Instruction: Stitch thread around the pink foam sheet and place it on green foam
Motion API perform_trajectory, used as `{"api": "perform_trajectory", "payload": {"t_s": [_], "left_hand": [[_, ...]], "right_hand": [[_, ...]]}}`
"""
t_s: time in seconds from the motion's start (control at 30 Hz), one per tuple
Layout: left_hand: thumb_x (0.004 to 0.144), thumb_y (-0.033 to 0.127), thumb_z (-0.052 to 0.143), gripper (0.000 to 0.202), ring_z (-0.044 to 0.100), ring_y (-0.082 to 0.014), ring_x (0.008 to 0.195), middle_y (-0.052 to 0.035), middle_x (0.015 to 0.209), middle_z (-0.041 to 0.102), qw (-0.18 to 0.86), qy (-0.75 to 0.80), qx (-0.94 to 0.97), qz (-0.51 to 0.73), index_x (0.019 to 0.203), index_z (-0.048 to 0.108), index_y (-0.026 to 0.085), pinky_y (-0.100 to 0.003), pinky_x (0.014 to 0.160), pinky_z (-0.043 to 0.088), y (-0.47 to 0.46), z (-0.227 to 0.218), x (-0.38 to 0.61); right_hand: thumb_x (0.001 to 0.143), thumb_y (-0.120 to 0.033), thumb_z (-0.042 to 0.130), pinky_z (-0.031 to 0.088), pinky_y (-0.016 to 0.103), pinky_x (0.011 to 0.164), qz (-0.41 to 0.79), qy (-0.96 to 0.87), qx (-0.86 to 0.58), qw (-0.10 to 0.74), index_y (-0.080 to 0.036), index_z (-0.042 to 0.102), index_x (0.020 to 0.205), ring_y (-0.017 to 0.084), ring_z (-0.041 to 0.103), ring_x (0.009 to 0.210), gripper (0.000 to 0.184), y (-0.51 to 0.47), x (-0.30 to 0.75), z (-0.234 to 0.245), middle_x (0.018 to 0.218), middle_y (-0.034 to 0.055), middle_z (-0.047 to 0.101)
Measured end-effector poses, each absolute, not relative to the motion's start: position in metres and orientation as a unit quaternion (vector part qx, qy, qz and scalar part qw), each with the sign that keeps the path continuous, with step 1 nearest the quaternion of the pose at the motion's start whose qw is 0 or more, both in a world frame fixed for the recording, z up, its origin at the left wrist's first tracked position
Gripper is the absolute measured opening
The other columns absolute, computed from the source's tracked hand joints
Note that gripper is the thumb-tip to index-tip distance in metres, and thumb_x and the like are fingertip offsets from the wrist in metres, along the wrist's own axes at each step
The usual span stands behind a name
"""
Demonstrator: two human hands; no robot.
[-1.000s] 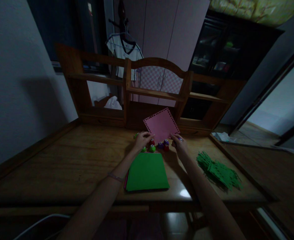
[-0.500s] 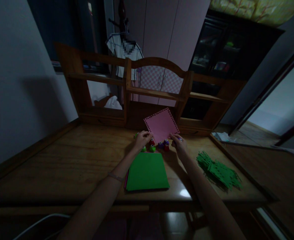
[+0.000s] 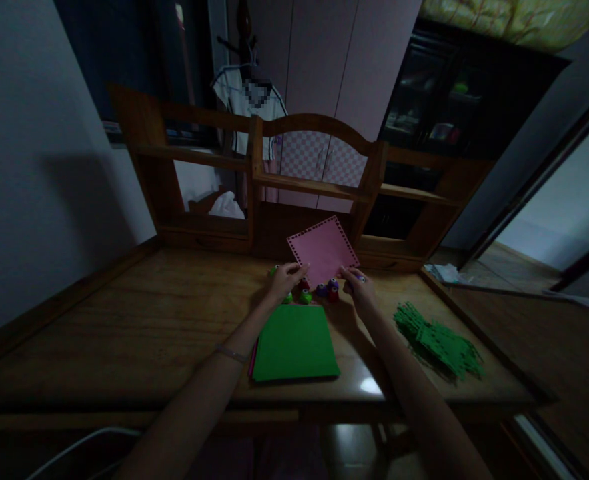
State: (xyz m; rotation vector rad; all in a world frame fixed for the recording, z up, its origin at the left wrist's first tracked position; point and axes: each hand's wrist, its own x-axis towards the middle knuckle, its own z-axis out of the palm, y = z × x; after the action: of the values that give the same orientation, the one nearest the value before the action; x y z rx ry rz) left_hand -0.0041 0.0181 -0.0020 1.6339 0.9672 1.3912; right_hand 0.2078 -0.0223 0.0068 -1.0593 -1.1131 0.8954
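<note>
A square pink sheet of paper [image 3: 324, 250] is raised at a tilt, with a row of small punched holes along its two upper edges. Its lower left edge is pinched by my left hand [image 3: 285, 281], its lower right edge by my right hand [image 3: 360, 288]. Below the sheet, several small craft punches stand on the desk, among them a green one [image 3: 305, 297], a purple one [image 3: 321, 291] and a red one [image 3: 333, 295]. Part of another purple one shows at my right fingers; whether they touch it I cannot tell. Nearest me lies a stack of green paper [image 3: 297, 343].
Green punched paper pieces [image 3: 441, 343] lie heaped on the right of the wooden desk [image 3: 124, 313]. At the desk's back rises a wooden shelf unit [image 3: 314, 187]. Pink sheets peek out under the green stack's left edge.
The pink sheet and my left fingers have shifted very slightly. Both hands keep their hold, and the rest looks the same.
</note>
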Motion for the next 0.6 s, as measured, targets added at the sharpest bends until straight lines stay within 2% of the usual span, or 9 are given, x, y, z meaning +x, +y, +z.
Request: {"api": "perform_trajectory", "payload": {"t_s": [0.33, 0.47, 0.6], "left_hand": [[0.076, 0.052, 0.056, 0.042, 0.047, -0.0104, 0.058, 0.0009, 0.06, 0.055, 0.401, 0.38, 0.632, 0.544, 0.065, 0.063, 0.012, -0.021, 0.056, 0.034, 0.013, 0.004, -0.005], [0.074, 0.051, 0.059, 0.041, 0.05, -0.0114, 0.059, -0.0004, 0.062, 0.06, 0.403, 0.377, 0.635, 0.541, 0.068, 0.066, 0.011, -0.021, 0.057, 0.036, 0.01, 0.006, -0.005], [0.07, 0.05, 0.064, 0.04, 0.057, -0.0151, 0.068, -0.0037, 0.074, 0.068, 0.412, 0.376, 0.631, 0.539, 0.077, 0.07, 0.011, -0.023, 0.064, 0.042, 0.007, 0.009, -0.004]], "right_hand": [[0.066, -0.048, 0.069, 0.027, 0.022, 0.042, 0.381, -0.49, -0.474, 0.625, -0.017, 0.064, 0.078, 0.006, 0.038, 0.045, 0.034, -0.027, 0.204, 0.012, 0.072, 0.0021, 0.065], [0.067, -0.048, 0.069, 0.028, 0.022, 0.043, 0.378, -0.499, -0.473, 0.62, -0.016, 0.065, 0.077, 0.006, 0.039, 0.046, 0.034, -0.028, 0.205, 0.013, 0.073, 0.0025, 0.065], [0.067, -0.048, 0.069, 0.028, 0.022, 0.043, 0.382, -0.499, -0.474, 0.617, -0.016, 0.065, 0.078, 0.006, 0.039, 0.046, 0.034, -0.029, 0.205, 0.014, 0.074, 0.0031, 0.065]]}}
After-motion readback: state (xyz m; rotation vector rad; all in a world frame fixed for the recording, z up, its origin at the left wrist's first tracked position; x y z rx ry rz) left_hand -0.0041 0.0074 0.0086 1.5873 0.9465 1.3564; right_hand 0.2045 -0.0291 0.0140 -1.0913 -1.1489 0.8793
